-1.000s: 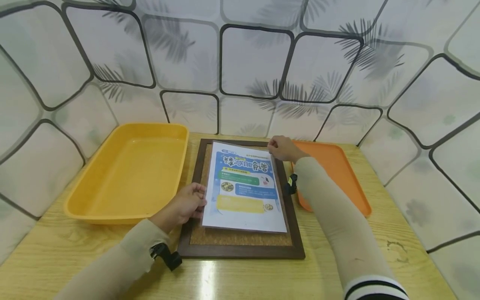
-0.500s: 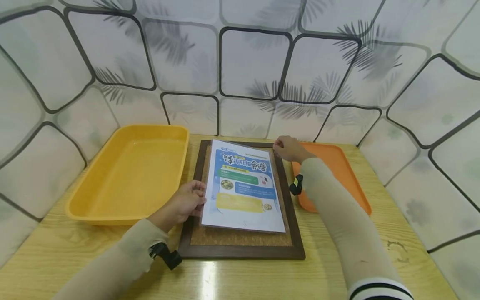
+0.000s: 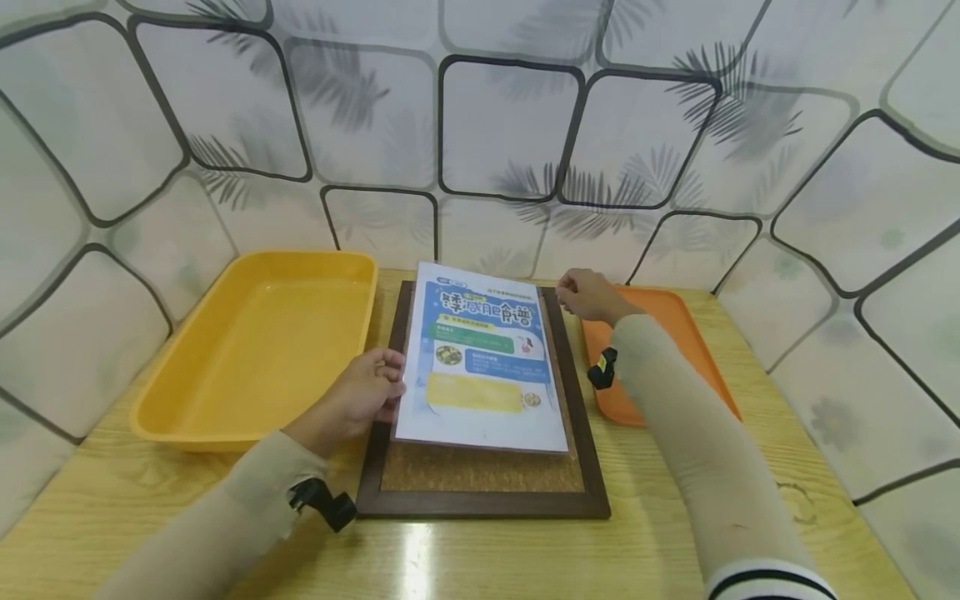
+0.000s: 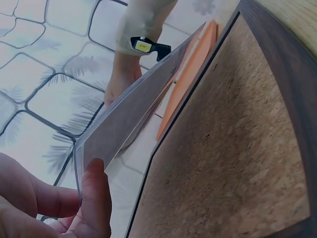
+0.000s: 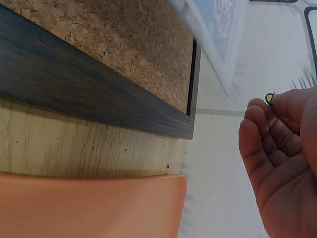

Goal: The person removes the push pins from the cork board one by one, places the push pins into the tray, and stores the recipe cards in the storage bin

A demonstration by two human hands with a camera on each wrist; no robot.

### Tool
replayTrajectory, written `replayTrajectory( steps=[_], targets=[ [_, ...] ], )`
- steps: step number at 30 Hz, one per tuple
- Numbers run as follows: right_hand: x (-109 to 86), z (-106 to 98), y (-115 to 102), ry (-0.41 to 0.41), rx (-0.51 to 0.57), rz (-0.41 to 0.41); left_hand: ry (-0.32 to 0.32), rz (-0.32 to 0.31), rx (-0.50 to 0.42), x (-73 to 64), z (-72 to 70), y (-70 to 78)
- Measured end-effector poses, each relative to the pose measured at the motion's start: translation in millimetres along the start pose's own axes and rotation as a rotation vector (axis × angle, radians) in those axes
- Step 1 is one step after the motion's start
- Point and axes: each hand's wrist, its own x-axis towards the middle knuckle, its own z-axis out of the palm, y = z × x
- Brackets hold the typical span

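Note:
My left hand [image 3: 351, 398] pinches the left edge of a laminated poster [image 3: 487, 354] with blue, green and yellow print. The poster is raised off a cork board [image 3: 483, 468] in a dark brown frame; the left wrist view shows a gap between the sheet and the cork. My right hand [image 3: 592, 295] is past the board's top right corner, apart from the poster. Between its thumb and index finger it pinches a tiny green-rimmed thumbtack [image 5: 270, 99] with a gold-coloured middle, seen only in the right wrist view. The other fingers of that hand are curled.
A deep yellow tray [image 3: 258, 350] stands on the wooden table [image 3: 465, 554] left of the board. To the right lies a shallow orange tray [image 3: 678, 342], partly covered by my right forearm. A patterned cloth wall [image 3: 510, 125] rises behind and on both sides.
The poster has lifted and moved slightly left and away from me, baring more cork at the bottom. My left hand moved with it. The right hand has drawn right, off the poster's top right corner.

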Motion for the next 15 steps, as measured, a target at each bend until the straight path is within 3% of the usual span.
replayTrajectory(
  steps=[15],
  targets=[
    [-6.7,-5,10,0.009,0.02,-0.001,0.016,0.019,0.023,-3.7,-21.5,11.7]
  ],
)
